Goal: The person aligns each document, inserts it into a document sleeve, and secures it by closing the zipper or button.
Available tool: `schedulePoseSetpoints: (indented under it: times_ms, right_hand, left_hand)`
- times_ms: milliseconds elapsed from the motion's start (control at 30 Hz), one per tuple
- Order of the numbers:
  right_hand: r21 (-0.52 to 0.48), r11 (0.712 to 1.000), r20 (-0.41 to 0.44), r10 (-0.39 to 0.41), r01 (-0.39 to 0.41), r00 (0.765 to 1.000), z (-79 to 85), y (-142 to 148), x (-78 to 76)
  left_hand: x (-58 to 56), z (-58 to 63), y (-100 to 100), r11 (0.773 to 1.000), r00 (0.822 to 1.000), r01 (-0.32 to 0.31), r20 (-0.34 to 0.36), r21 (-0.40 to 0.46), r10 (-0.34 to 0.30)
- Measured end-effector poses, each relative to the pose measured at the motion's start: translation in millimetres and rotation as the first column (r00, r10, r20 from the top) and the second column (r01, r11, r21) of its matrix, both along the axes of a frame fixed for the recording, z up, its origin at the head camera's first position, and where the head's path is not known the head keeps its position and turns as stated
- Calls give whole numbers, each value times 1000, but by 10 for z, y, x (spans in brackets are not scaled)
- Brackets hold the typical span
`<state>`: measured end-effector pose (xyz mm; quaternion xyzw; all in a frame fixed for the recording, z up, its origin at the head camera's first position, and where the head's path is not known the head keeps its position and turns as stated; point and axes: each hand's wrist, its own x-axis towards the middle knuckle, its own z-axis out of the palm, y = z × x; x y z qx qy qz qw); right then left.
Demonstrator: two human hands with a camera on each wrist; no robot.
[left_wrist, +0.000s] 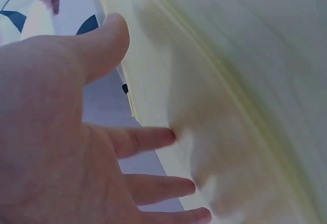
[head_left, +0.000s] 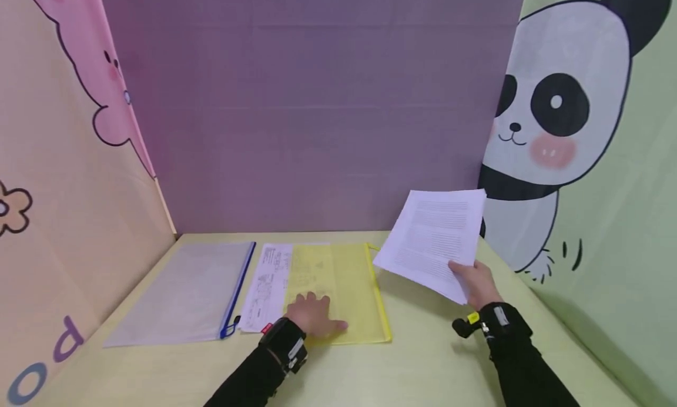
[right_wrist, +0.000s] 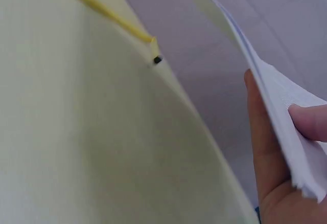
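My left hand is over the yellow zip folder, fingers spread and fairly straight. In the left wrist view the fingertips are at the surface below; whether they press on it I cannot tell. Printed paper shows along the folder's left side, partly inside or under it. My right hand holds a thin stack of printed sheets above the table's right part. The right wrist view shows the thumb on one face of the sheets and a finger behind them.
A clear folder with a blue zip edge lies left of the yellow one. The pale table meets a purple backdrop, with a pink panel at left and a green panda panel at right.
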<state>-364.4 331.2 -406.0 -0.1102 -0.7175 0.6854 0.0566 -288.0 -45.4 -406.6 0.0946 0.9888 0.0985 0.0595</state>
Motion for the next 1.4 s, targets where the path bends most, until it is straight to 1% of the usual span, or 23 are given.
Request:
schedulePoseSetpoints:
  times_ms: [100,167,267,367,500,600,667,733,833,967,1033,1133,1267,1400]
  right_hand:
    - [-101,995,-61,-14,8,998,50,-132,25]
    - [-116,993,-87,-29,19,996,71,-227,42]
    - [-58,997,-104,-48,42,993,66,-341,61]
    - [18,998,-114,-50,53,992,28,-400,71]
    - [56,997,-128,-44,51,991,-44,-390,62]
    - [84,994,-136,-56,68,989,-93,-343,58]
    - [110,990,-139,-76,92,987,-123,-303,61]
    - [122,986,-150,-99,117,984,-150,-267,66]
    - [126,982,-161,-123,144,979,-180,-231,85]
    - [147,975,-175,-141,168,974,-197,-220,112]
    - [159,971,-180,-147,177,972,-199,-220,125]
    - [177,966,-177,-158,190,971,-205,-209,135]
    - [192,963,-168,-160,191,973,-223,-177,133]
    - [179,969,-156,-144,172,977,-253,-147,128]
  left_hand:
    - [17,5,44,999,999,-41,-14,-12,41]
    - [29,11,71,997,997,-65,-37,-33,64]
    - [42,17,105,996,994,-75,-86,-56,70]
    - [51,19,135,998,990,-52,-132,-17,50]
    - [35,11,199,999,983,5,-182,48,4]
    - [10,17,291,999,979,36,-203,41,-27]
    - [-3,36,369,999,975,40,-220,22,-34]
    - [-8,57,455,999,972,31,-232,-11,-33]
    - [-6,58,577,997,972,0,-236,-73,-17]
    - [24,24,707,991,979,-39,-205,-129,12]
    - [40,12,748,989,981,-49,-192,-140,22]
    - [54,9,771,986,983,-43,-184,-160,13]
    - [42,26,756,984,985,-15,-173,-175,-16]
    - [33,37,747,981,987,6,-153,-195,-36]
